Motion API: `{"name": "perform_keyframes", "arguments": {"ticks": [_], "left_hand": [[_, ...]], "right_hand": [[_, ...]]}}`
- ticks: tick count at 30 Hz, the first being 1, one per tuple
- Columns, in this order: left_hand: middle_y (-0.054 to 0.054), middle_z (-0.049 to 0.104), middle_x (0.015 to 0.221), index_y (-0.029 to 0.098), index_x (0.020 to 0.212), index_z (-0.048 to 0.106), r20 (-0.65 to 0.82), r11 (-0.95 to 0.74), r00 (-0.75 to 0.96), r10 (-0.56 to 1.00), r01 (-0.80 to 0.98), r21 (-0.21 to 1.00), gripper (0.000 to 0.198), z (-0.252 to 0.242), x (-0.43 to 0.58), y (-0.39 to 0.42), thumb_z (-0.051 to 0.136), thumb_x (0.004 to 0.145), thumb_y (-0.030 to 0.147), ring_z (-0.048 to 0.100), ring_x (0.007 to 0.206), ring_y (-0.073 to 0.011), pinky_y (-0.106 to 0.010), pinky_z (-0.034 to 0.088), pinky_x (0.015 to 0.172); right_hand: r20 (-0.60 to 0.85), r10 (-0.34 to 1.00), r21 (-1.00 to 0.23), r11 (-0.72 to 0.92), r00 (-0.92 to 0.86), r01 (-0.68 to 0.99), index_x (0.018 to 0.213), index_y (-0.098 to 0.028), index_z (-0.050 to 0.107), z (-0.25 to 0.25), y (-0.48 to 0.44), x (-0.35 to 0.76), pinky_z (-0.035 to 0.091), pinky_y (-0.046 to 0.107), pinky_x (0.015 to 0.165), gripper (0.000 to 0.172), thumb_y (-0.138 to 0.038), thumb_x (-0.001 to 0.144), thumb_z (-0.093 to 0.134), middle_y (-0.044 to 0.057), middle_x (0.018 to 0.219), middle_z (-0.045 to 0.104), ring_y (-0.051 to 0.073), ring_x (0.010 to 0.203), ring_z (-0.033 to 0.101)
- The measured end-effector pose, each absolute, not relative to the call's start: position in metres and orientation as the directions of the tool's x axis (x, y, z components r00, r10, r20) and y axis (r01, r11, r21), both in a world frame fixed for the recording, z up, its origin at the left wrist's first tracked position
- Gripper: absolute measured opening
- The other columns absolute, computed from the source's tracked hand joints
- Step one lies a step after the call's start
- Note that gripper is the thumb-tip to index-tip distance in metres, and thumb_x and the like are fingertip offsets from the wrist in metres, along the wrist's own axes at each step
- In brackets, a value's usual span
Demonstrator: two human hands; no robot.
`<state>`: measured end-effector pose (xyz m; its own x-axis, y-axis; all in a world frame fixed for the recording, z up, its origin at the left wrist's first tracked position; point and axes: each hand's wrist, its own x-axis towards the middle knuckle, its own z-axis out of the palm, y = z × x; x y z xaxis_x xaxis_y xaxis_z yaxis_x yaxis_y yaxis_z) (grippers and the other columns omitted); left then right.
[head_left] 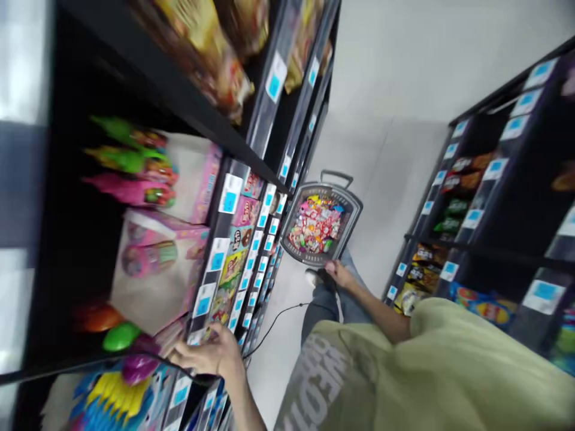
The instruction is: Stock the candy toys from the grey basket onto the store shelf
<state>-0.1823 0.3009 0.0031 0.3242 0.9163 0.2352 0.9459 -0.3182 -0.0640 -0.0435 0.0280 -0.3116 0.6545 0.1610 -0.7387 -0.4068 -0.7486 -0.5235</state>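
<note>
My right hand (336, 272) is closed at the near end of a grey shopping basket (353, 206), on its handle. Many small wrapped sweets (317, 224) in red, yellow, green and pink lie inside. At the left shelf's edge, my left hand (206, 354) reaches in with thumb and fingers apart; the fingertips are blurred. Nearest to them are a purple egg-shaped item (139, 359) and the corner of a white-and-pink display box (153, 293). Beside the purple piece sits a green egg-shaped item (121, 337).
Pink and green toy-like sweets (144, 158) stand higher on this shelf. Blue-and-yellow goods (119, 392) lie beyond a black divider, and a dark cable (278, 314) hangs across the aisle. Opposite is a shelf of snack bags (424, 272). Pale floor (395, 108) runs between.
</note>
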Motion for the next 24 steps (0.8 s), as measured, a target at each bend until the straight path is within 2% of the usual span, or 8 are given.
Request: {"name": "perform_keyframes", "arguments": {"ticks": [2,3,6,9,12,16,19,24], "left_hand": [[-0.029,0.028,0.149,0.016,0.154,0.020,0.337,-0.327,0.305,0.891,0.945,0.009,0.080,0.007,-0.178,0.296,0.060,0.087,0.038,0.043,0.136,-0.0510,-0.068,0.053,0.092],[-0.029,0.033,0.147,0.015,0.151,0.029,0.356,-0.332,0.299,0.885,0.943,0.035,0.074,0.009,-0.178,0.295,0.059,0.088,0.039,0.050,0.131,-0.0498,-0.064,0.056,0.086],[-0.033,0.035,0.146,0.010,0.149,0.038,0.319,-0.371,0.327,0.890,0.925,0.086,0.069,0.018,-0.181,0.292,0.056,0.091,0.041,0.064,0.111,-0.0450,-0.058,0.059,0.075],[-0.033,0.032,0.151,0.011,0.152,0.039,0.258,-0.416,0.381,0.888,0.905,0.094,0.067,0.028,-0.187,0.290,0.054,0.093,0.038,0.071,0.084,-0.0312,-0.051,0.059,0.067],[-0.032,0.030,0.155,0.011,0.154,0.040,0.188,-0.449,0.430,0.883,0.890,0.073,0.066,0.037,-0.194,0.287,0.050,0.094,0.036,0.070,0.072,-0.0241,-0.046,0.059,0.063],[-0.027,0.018,0.165,0.022,0.160,0.034,0.096,-0.462,0.456,0.885,0.886,0.038,0.064,0.043,-0.204,0.287,0.046,0.098,0.033,0.071,0.068,-0.0198,-0.042,0.061,0.062],[-0.020,0.010,0.170,0.034,0.163,0.023,0.045,-0.471,0.470,0.882,0.881,0.039,0.068,0.043,-0.211,0.287,0.045,0.099,0.030,0.072,0.069,-0.0185,-0.040,0.062,0.064],[-0.020,0.003,0.171,0.034,0.164,0.013,0.046,-0.499,0.497,0.866,0.866,0.028,0.071,0.041,-0.219,0.285,0.040,0.099,0.024,0.074,0.076,-0.0213,-0.039,0.063,0.063]], "right_hand": [[-0.707,0.174,-0.563,-0.726,0.686,-0.395,0.103,-0.017,0.060,-0.282,0.030,-0.047,0.043,0.030,0.066,0.029,-0.034,0.080,0.066,0.003,0.067,0.064,0.023,0.066,0.063],[-0.680,0.172,-0.593,-0.700,0.713,-0.397,0.104,-0.018,0.059,-0.268,0.033,-0.049,0.044,0.030,0.065,0.032,-0.038,0.080,0.064,0.001,0.065,0.062,0.023,0.063,0.061],[-0.559,0.142,-0.747,-0.514,0.817,-0.422,0.102,-0.020,0.059,-0.226,0.047,-0.052,0.047,0.032,0.067,0.043,-0.053,0.074,0.064,0.000,0.067,0.064,0.023,0.064,0.061],[-0.428,0.111,-0.882,-0.270,0.897,-0.387,0.100,-0.018,0.063,-0.177,0.065,-0.054,0.051,0.036,0.074,0.054,-0.061,0.067,0.067,0.006,0.085,0.071,0.024,0.075,0.065],[-0.314,0.141,-0.947,-0.121,0.939,-0.299,0.103,-0.016,0.066,-0.115,0.080,-0.057,0.052,0.037,0.078,0.054,-0.060,0.070,0.069,0.009,0.098,0.072,0.025,0.084,0.066],[-0.136,0.179,-0.990,-0.068,0.974,-0.125,0.100,-0.017,0.068,-0.031,0.087,-0.073,0.053,0.034,0.077,0.045,-0.055,0.076,0.070,0.008,0.099,0.072,0.023,0.086,0.065],[-0.037,0.198,-0.999,-0.031,0.979,-0.031,0.093,-0.018,0.067,0.016,0.084,-0.090,0.052,0.030,0.068,0.039,-0.055,0.080,0.069,0.006,0.095,0.070,0.020,0.080,0.064],[-0.035,0.302,-0.997,0.051,0.953,-0.053,0.093,-0.019,0.063,0.058,0.081,-0.114,0.039,0.021,0.046,0.039,-0.056,0.083,0.067,-0.001,0.078,0.060,0.011,0.055,0.049]]}}
